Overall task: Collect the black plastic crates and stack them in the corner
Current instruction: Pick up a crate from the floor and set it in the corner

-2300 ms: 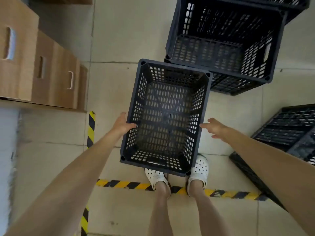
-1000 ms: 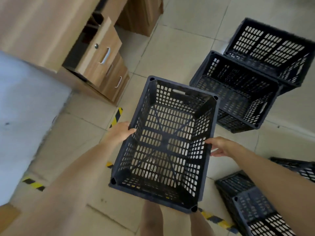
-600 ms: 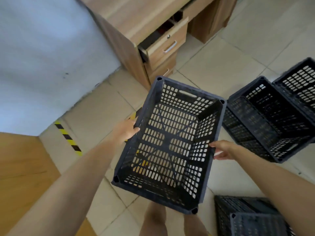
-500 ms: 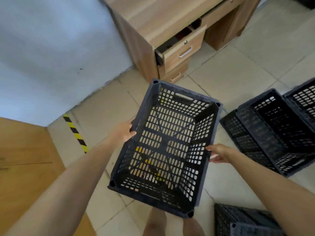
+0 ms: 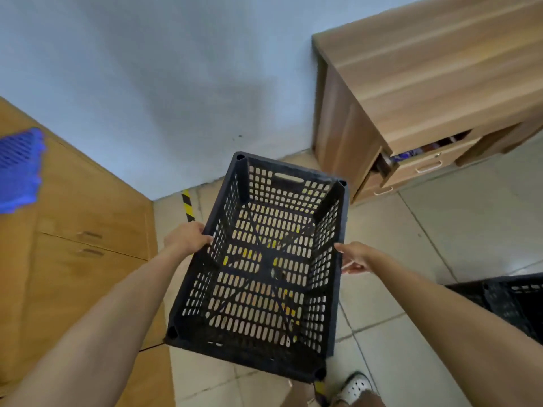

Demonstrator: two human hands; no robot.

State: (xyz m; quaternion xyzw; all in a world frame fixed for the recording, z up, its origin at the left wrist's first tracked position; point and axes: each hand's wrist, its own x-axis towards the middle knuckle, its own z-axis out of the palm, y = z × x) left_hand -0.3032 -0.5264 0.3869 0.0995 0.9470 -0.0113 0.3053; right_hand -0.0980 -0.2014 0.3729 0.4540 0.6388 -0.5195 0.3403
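An empty black perforated plastic crate (image 5: 264,268) hangs above the tiled floor in front of me, open side up. My left hand (image 5: 188,237) grips its left rim. My right hand (image 5: 354,257) holds its right wall from outside. The far end of the crate points toward the floor corner between the blue-grey wall and the wooden cabinet. Another black crate (image 5: 511,301) shows partly at the right edge, on the floor.
A wooden desk (image 5: 426,83) with a partly open drawer (image 5: 417,163) stands at the right against the wall. A wooden cabinet (image 5: 73,230) fills the left, with a blue object (image 5: 19,168) on top. Yellow-black tape (image 5: 188,204) runs on the floor. My white shoe (image 5: 354,387) is below the crate.
I have turned left with the crate held in both hands. The other crates slid out to the right, and the wall corner and left cabinet came into view.
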